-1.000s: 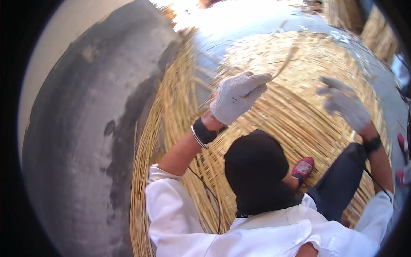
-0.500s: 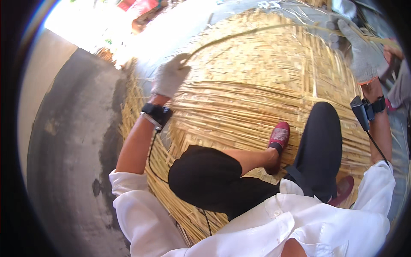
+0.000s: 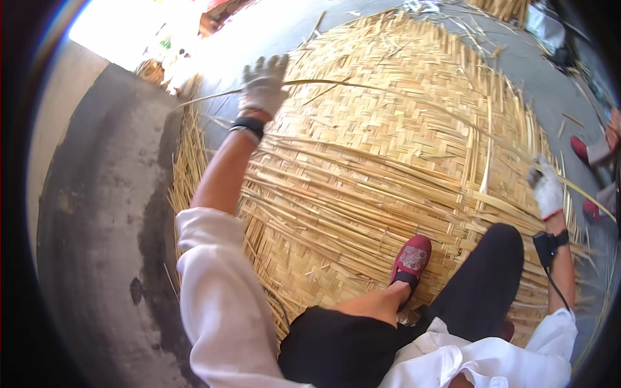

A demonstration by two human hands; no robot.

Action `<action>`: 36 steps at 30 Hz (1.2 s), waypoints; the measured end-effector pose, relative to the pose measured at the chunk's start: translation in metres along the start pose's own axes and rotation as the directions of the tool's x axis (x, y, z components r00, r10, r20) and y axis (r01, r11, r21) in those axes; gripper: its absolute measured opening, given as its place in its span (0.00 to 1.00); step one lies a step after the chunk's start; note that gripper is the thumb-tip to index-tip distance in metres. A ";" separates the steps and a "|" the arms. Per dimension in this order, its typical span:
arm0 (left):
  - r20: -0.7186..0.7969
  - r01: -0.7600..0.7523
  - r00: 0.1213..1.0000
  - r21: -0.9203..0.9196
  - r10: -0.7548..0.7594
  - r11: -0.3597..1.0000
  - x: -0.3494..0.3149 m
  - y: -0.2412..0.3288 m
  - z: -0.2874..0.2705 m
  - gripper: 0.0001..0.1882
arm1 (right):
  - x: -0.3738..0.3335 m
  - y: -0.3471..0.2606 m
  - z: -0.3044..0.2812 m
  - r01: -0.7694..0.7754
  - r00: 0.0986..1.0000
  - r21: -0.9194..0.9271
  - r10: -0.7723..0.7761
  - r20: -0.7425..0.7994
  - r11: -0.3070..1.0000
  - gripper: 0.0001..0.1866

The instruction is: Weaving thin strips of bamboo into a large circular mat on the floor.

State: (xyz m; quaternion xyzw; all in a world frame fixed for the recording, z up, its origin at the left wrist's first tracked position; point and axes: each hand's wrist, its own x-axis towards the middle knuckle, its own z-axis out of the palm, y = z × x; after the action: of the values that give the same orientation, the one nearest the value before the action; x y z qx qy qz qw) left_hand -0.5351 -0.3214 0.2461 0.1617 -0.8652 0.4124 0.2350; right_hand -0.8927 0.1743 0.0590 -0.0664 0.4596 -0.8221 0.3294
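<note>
A long, narrow bamboo strip [image 3: 310, 81] stretches from left to right over a large woven bamboo mat [image 3: 388, 123]. My left hand [image 3: 264, 87], in a pale work glove, is at the mat's far left with its fingers spread; the strip runs by the palm and its end sticks out to the left. On the right side, my right hand [image 3: 548, 187], gloved too, has its fingers curled round the strip, whose other end trails past it to the right. Across the mat's near half lie many loose parallel strips [image 3: 336, 178].
A grey wall [image 3: 110, 207] rises at left. Scraps and a white bag [image 3: 545, 29] lie on the grey floor at far right. Another person's red shoe [image 3: 579, 149] shows at the right edge. My red shoe [image 3: 412, 255] stands on the mat.
My left hand has moved farther away and spread its fingers from a closed grip. My right hand has come down nearer me, the strip lowering toward the mat with it.
</note>
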 end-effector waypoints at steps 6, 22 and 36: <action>0.334 0.314 0.942 -0.844 -0.032 0.435 -0.031 0.168 0.021 0.15 | 0.071 0.091 0.125 -0.305 0.946 -0.068 0.310 0.093 0.950 0.10; 0.839 0.296 0.277 0.388 0.468 -0.873 -0.053 0.365 0.052 0.09 | -0.008 0.101 0.147 -0.308 0.891 -0.607 0.446 0.086 0.733 0.19; 0.782 0.239 0.439 0.374 0.443 -0.896 -0.050 0.384 0.023 0.07 | 0.033 0.121 0.096 0.628 0.768 -0.759 -0.024 0.640 -0.175 0.05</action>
State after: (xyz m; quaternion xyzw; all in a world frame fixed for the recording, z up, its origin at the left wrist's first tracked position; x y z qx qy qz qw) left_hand -0.6812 -0.1018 -0.0385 -0.2923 0.2252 0.9191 -0.1383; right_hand -0.8204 0.0425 0.0103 -0.5730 0.7821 -0.2433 0.0284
